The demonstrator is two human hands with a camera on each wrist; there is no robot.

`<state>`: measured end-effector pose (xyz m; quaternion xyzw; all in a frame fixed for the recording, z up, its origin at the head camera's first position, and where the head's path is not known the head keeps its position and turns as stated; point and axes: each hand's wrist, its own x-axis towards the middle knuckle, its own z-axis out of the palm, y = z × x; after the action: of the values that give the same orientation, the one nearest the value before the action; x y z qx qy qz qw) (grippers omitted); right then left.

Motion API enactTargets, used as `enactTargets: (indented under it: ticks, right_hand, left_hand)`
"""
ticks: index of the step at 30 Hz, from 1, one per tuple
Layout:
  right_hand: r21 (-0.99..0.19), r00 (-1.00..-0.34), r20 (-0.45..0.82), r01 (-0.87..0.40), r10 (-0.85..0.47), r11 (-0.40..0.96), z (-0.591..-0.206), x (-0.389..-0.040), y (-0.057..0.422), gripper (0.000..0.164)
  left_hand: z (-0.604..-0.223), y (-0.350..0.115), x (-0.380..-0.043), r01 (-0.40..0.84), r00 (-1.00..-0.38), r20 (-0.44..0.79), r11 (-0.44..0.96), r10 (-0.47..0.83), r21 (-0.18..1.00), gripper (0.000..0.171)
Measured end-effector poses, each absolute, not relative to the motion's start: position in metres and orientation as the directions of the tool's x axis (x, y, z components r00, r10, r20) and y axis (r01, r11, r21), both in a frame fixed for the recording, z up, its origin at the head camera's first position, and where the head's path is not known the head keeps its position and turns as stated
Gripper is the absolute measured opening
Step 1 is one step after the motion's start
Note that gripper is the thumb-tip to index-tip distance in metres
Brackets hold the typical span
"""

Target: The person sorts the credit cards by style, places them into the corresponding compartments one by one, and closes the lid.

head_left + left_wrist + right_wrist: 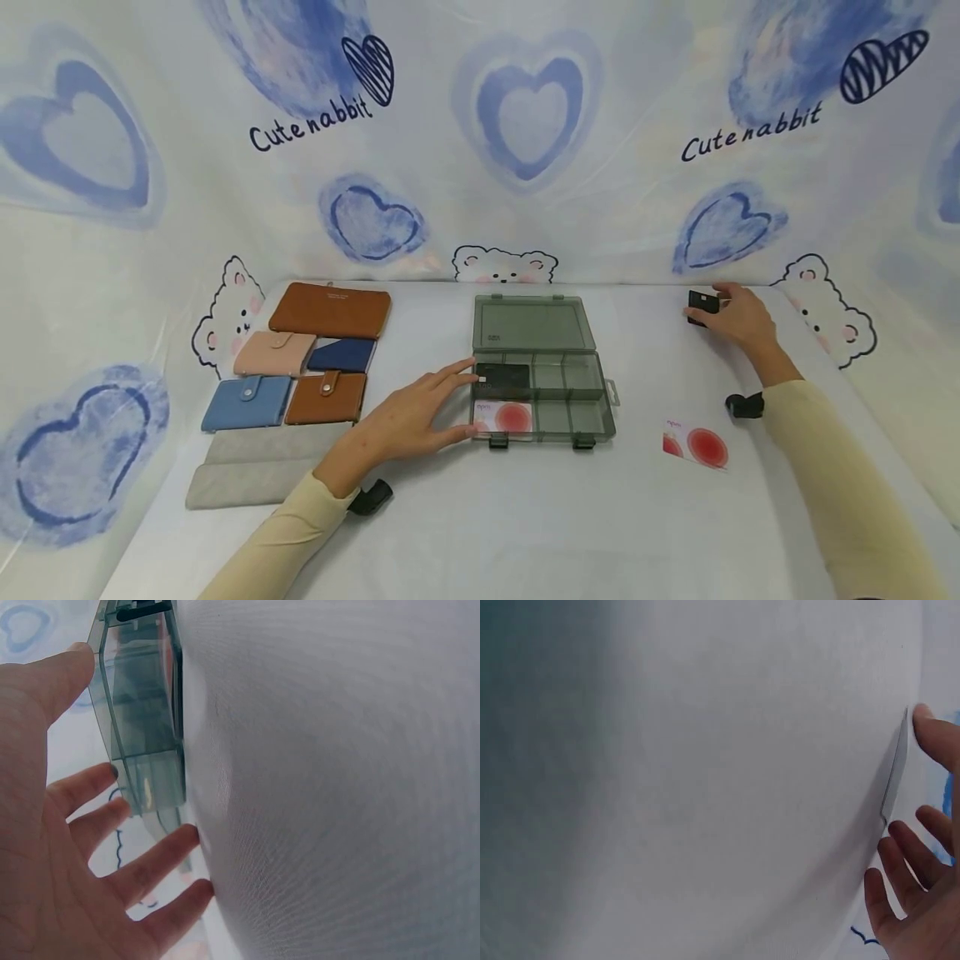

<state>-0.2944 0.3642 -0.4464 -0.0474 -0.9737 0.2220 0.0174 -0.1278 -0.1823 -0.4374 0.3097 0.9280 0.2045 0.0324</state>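
Note:
A green see-through divided box (553, 422) lies with its lid (532, 323) folded back. In its left compartments are a black card (504, 381) and, nearer the front, a white card with red circles (502, 416). My left hand (408, 421) spreads its fingers and thumb along the box's left edge; the left wrist view has the thumb at the box wall (139, 712). Far to the right, my right hand (742, 318) pinches another black card (702, 307) between thumb and fingers. That card (896, 769) appears edge-on in the right wrist view, close over the white surface.
A second white card with red circles (696, 446) lies right of the box. At left are a long brown wallet (330, 310), a pink wallet (273, 353), a navy card holder (342, 355), a blue wallet (246, 404), a brown snap wallet (326, 398) and a grey folded case (247, 483).

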Motion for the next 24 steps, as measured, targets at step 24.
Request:
enactTargets:
  ticks: [24]
  right_hand:
    - [-0.414,-0.987,-0.048,0.161,0.155,0.896,-0.441,-0.272,0.397,0.081]
  left_hand:
    - [-0.438,-0.181,-0.128,0.576,-0.798,0.085,0.712,0.597,0.403,0.075]
